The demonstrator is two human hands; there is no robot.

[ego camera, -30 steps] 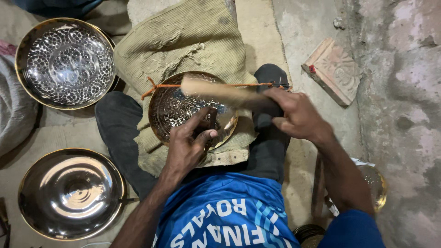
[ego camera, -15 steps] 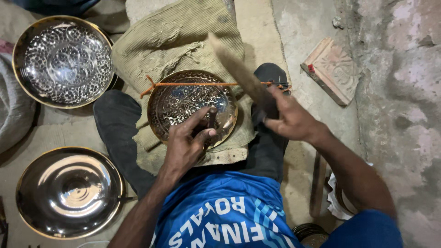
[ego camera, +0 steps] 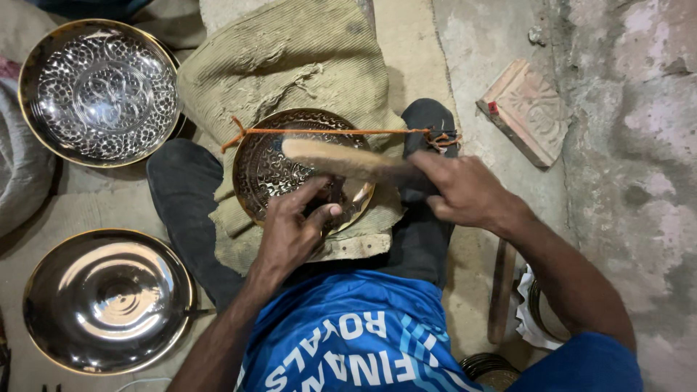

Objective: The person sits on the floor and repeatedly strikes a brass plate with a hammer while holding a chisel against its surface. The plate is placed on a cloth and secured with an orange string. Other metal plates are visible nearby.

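Bare concrete floor; on the lap, a round engraved brass plate [ego camera: 290,163]. Left hand [ego camera: 294,232] pinches a small punch; right hand [ego camera: 465,192] grips a wooden mallet [ego camera: 341,158]. Strike squarely, punch steady.

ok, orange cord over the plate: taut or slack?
Taut. The cord runs straight across the plate, knotted at both ends.
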